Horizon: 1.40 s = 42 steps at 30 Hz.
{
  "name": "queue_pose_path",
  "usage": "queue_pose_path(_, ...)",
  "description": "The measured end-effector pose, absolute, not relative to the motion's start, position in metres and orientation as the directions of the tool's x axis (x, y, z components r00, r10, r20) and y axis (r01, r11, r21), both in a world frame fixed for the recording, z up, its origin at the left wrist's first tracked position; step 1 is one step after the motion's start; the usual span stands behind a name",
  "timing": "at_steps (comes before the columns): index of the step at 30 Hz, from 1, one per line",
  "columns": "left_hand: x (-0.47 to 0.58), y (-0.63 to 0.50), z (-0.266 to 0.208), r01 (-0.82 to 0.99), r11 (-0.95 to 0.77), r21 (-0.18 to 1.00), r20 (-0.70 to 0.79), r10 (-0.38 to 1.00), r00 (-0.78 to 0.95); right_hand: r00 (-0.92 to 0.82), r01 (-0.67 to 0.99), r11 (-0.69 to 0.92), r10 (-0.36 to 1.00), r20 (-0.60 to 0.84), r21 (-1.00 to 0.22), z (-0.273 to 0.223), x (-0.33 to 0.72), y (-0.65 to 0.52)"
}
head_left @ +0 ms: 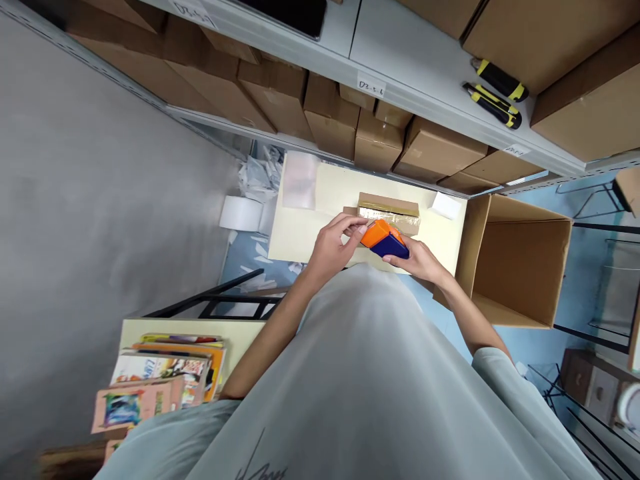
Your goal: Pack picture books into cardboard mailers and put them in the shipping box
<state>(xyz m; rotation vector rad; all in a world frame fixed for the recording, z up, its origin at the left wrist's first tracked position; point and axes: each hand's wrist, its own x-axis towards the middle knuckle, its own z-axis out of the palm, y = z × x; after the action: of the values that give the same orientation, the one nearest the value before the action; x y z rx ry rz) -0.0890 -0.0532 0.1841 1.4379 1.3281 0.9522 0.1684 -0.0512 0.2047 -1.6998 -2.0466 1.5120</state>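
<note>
Over the cream table (300, 233), my right hand (420, 259) grips an orange and dark-blue block-shaped thing (385, 240) by its right end. I cannot make out what kind of thing it is. At its left, orange end, my left hand (340, 243) has thumb and fingers pinched together against it. Just behind both hands lies a small cardboard box (389, 205) with shiny tape along its front side. Part of that box is hidden by the thing I hold.
A large open carton (525, 260) stands right of the table. Small white box (446, 206) sits at the back right. Above runs a shelf (400, 60) with cutter knives (495, 100) and brown boxes (330, 110). Magazines (160, 373) are stacked at lower left.
</note>
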Motion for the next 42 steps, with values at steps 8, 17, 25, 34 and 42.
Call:
queue_pose_path(8, -0.093, -0.05, 0.189, 0.195, 0.143, 0.97, -0.174, 0.973, 0.152, -0.401, 0.68, -0.118, 0.767, -0.501, -0.724, 0.206, 0.173, -0.053)
queue_pose_path(17, -0.101, -0.043, 0.183, 0.081, 0.304, 0.949, -0.314, 0.913, 0.261, -0.461, 0.668, -0.106, 0.718, -0.522, -0.737, 0.213, 0.176, -0.053)
queue_pose_path(25, -0.1, -0.04, 0.183, 0.099, 0.317, 0.943, -0.332, 0.898, 0.288, -0.463, 0.685, -0.087, 0.715, -0.524, -0.724, 0.214, 0.176, -0.051)
queue_pose_path(34, -0.102, -0.044, 0.18, 0.066, 0.343, 0.937, -0.345, 0.878, 0.332, -0.517, 0.642, -0.084, 0.686, -0.512, -0.762, 0.212, 0.176, -0.049)
queue_pose_path(42, -0.103, -0.042, 0.176, 0.18, 0.235, 0.955, -0.282, 0.907, 0.314, -0.534, 0.635, -0.085, 0.67, -0.516, -0.767, 0.213, 0.172, -0.048)
